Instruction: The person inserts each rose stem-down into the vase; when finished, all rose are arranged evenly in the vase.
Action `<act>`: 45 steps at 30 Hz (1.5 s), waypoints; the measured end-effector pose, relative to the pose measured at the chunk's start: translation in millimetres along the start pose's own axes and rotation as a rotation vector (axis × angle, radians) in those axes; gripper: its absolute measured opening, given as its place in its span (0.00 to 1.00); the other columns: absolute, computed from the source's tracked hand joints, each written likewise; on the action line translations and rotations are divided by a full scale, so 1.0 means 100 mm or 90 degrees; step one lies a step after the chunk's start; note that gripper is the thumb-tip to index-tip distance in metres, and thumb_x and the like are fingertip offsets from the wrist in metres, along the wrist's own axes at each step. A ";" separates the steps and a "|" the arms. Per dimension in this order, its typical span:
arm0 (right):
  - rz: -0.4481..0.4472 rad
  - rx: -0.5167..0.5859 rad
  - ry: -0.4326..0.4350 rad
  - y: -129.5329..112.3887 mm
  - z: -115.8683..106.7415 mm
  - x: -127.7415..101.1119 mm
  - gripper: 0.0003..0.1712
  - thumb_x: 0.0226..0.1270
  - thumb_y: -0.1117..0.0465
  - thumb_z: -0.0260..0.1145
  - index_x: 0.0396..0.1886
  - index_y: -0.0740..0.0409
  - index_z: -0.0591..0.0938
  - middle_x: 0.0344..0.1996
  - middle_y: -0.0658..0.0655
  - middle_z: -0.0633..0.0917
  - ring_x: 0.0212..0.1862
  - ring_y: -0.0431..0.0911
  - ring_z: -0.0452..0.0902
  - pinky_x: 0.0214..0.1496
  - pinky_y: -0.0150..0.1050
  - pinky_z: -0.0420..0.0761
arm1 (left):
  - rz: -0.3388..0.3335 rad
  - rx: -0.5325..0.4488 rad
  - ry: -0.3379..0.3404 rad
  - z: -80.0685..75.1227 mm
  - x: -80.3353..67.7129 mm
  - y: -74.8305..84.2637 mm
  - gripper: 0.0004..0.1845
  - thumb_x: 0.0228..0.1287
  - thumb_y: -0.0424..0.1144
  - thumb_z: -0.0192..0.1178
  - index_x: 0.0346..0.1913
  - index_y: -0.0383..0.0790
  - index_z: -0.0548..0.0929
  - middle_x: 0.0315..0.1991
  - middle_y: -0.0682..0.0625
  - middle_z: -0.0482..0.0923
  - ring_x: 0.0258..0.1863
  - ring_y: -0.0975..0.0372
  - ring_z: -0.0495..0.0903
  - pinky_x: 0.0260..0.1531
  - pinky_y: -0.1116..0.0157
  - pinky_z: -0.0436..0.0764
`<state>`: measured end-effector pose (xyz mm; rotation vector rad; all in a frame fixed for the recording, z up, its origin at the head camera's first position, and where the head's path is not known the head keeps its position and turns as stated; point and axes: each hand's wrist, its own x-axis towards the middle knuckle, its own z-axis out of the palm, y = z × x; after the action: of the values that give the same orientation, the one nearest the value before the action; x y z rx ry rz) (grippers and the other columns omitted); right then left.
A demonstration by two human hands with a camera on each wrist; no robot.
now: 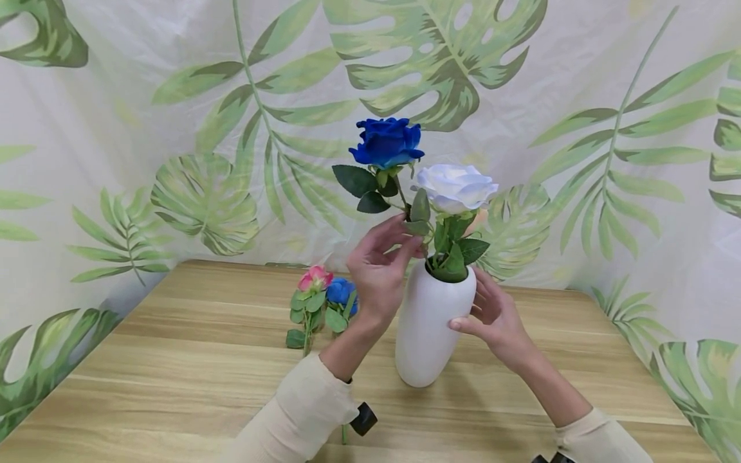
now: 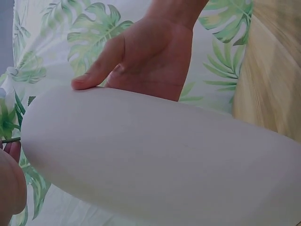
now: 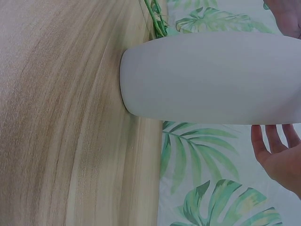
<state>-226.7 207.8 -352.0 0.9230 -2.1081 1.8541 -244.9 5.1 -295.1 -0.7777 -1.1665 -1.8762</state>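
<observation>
A white vase (image 1: 425, 334) stands upright on the wooden table (image 1: 173, 360). A blue rose (image 1: 386, 143) and a white rose (image 1: 456, 186) rise from its mouth. My left hand (image 1: 405, 236) is raised beside the vase's neck and pinches the blue rose's stem just under its leaves. My right hand (image 1: 471, 315) is at the vase's right side, thumb laid on the wall and fingers straight and spread. The left wrist view shows the vase (image 2: 160, 155) with the right hand's (image 2: 141, 56) thumb on it. In the right wrist view the fingers (image 3: 277, 150) stand off the vase (image 3: 211, 77).
A pink flower (image 1: 315, 279) and a small blue flower (image 1: 341, 292) lie on the table left of the vase, behind my left forearm. A leaf-printed cloth (image 1: 173, 128) hangs close behind and round both sides of the table.
</observation>
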 end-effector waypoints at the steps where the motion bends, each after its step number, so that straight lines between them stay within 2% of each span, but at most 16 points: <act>1: -0.001 0.001 -0.001 0.00 0.00 0.00 0.49 0.59 0.78 0.72 0.79 0.52 0.67 0.65 0.45 0.80 0.61 0.42 0.80 0.61 0.33 0.82 | -0.003 0.001 0.001 0.00 0.00 0.00 0.19 0.58 0.12 0.65 0.54 0.15 0.79 0.35 0.23 0.82 0.29 0.67 0.86 0.34 0.61 0.91; 13: 0.006 -0.007 -0.004 -0.01 -0.01 0.00 0.48 0.60 0.77 0.72 0.79 0.53 0.67 0.66 0.47 0.80 0.61 0.44 0.80 0.62 0.34 0.82 | -0.039 0.026 0.004 -0.01 -0.07 -0.02 0.18 0.57 0.13 0.67 0.52 0.16 0.81 0.34 0.24 0.83 0.28 0.66 0.85 0.33 0.65 0.91; 15: 0.005 -0.005 -0.004 -0.01 -0.01 0.00 0.48 0.60 0.77 0.72 0.79 0.53 0.67 0.66 0.47 0.80 0.61 0.44 0.80 0.62 0.34 0.82 | -0.038 0.047 -0.001 -0.02 -0.08 -0.02 0.18 0.56 0.14 0.68 0.51 0.17 0.82 0.35 0.25 0.84 0.29 0.62 0.87 0.36 0.65 0.91; 20: 0.002 -0.004 -0.001 -0.01 0.00 0.00 0.48 0.60 0.78 0.72 0.79 0.53 0.67 0.66 0.46 0.80 0.62 0.43 0.80 0.62 0.34 0.81 | -0.019 0.110 -0.028 -0.02 -0.11 -0.03 0.16 0.58 0.17 0.70 0.50 0.21 0.85 0.36 0.31 0.86 0.34 0.46 0.88 0.46 0.64 0.89; 22: 0.001 -0.003 -0.001 -0.01 0.00 0.00 0.48 0.60 0.78 0.72 0.79 0.54 0.67 0.66 0.46 0.80 0.62 0.43 0.80 0.62 0.34 0.81 | -0.017 0.118 -0.032 -0.02 -0.12 -0.04 0.16 0.58 0.17 0.69 0.50 0.21 0.85 0.37 0.31 0.86 0.35 0.43 0.87 0.47 0.65 0.89; 25: -0.001 0.000 -0.002 0.00 0.00 0.00 0.48 0.60 0.78 0.72 0.79 0.55 0.67 0.66 0.47 0.80 0.61 0.44 0.80 0.61 0.34 0.82 | -0.017 0.115 -0.023 -0.01 -0.13 -0.04 0.14 0.60 0.17 0.68 0.49 0.20 0.84 0.40 0.30 0.86 0.38 0.47 0.88 0.48 0.66 0.88; 29: 0.001 0.002 -0.001 0.00 0.00 0.00 0.48 0.60 0.78 0.71 0.79 0.55 0.66 0.66 0.46 0.79 0.61 0.43 0.80 0.61 0.34 0.81 | -0.025 0.086 0.004 0.02 -0.12 -0.03 0.12 0.61 0.16 0.65 0.48 0.18 0.83 0.43 0.27 0.84 0.42 0.60 0.87 0.51 0.66 0.88; 33: -0.001 0.004 0.000 0.00 0.00 0.00 0.48 0.60 0.78 0.72 0.79 0.55 0.67 0.66 0.46 0.79 0.62 0.43 0.80 0.62 0.34 0.82 | -0.031 0.059 0.040 0.07 -0.11 0.00 0.10 0.61 0.16 0.65 0.46 0.17 0.83 0.42 0.25 0.84 0.42 0.68 0.87 0.51 0.64 0.88; 38: 0.000 0.007 -0.001 0.01 0.00 0.00 0.48 0.60 0.78 0.72 0.79 0.53 0.67 0.66 0.47 0.80 0.62 0.44 0.80 0.61 0.34 0.82 | -0.026 0.055 0.057 0.09 -0.11 0.01 0.11 0.60 0.16 0.67 0.46 0.20 0.80 0.42 0.26 0.84 0.41 0.65 0.89 0.50 0.61 0.89; 45: -0.004 0.000 -0.001 0.01 0.00 -0.01 0.48 0.60 0.78 0.72 0.79 0.52 0.67 0.66 0.47 0.80 0.61 0.44 0.80 0.61 0.34 0.82 | -0.032 0.069 0.038 0.08 -0.14 -0.02 0.12 0.58 0.15 0.67 0.44 0.21 0.79 0.41 0.28 0.85 0.40 0.55 0.90 0.51 0.60 0.88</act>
<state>-226.5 208.1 -352.9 0.9301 -2.1029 1.8510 -239.1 16.5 -304.0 -0.6350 -1.2487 -1.8476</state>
